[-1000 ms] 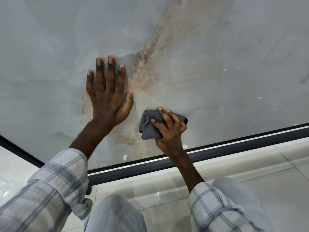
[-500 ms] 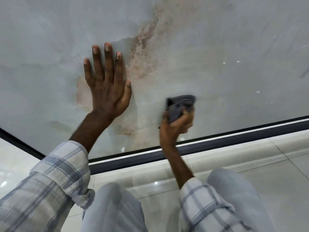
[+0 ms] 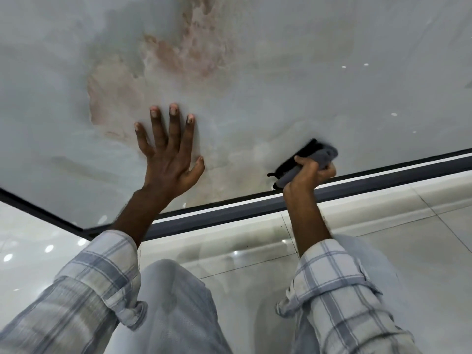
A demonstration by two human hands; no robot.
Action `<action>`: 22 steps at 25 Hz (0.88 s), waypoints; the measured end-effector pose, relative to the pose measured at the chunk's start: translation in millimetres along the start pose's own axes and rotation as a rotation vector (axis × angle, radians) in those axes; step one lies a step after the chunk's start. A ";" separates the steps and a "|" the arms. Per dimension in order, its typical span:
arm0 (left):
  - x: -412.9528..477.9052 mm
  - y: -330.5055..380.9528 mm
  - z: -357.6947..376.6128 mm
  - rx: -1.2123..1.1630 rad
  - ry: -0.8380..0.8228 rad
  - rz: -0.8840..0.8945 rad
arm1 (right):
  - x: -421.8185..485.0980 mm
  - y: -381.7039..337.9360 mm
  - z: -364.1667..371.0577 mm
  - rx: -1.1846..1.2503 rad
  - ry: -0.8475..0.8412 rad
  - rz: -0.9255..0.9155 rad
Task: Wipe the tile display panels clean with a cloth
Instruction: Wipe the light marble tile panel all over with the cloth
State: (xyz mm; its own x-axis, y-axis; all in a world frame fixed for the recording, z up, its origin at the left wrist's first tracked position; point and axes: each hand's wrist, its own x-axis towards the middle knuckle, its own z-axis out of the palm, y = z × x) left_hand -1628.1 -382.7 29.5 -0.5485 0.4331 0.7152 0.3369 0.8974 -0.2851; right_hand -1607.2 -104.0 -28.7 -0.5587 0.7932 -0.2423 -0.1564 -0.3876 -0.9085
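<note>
A large glossy grey tile panel [image 3: 293, 72] with pinkish-brown veining fills the upper view. My left hand [image 3: 169, 154] lies flat on it with fingers spread, near the panel's lower middle. My right hand [image 3: 310, 178] grips a bunched grey cloth [image 3: 319, 157] and presses it against the panel close to its bottom edge, to the right of my left hand. Part of the cloth is hidden under my fingers.
A dark frame rail [image 3: 229, 215] runs along the panel's bottom edge, with a second dark edge [image 3: 38, 210] at lower left. Below lies a shiny white tiled floor [image 3: 421, 238]. My knees [image 3: 176, 302] in light trousers sit near the rail.
My right hand slid the cloth rightward and down toward the bottom rail. The view shifted, so my left hand now appears lower on the panel, still flat.
</note>
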 end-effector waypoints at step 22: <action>0.1 -2.4 -3.4 0.043 -0.035 -0.008 | -101.9 59.1 41.0 -0.906 -0.162 -0.679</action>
State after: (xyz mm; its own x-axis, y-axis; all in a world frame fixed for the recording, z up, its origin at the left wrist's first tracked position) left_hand -1626.4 -385.2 32.4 -0.5777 0.4278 0.6952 0.2992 0.9034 -0.3072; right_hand -1592.9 -227.0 -43.8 -0.6918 0.6144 0.3793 0.1420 0.6308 -0.7628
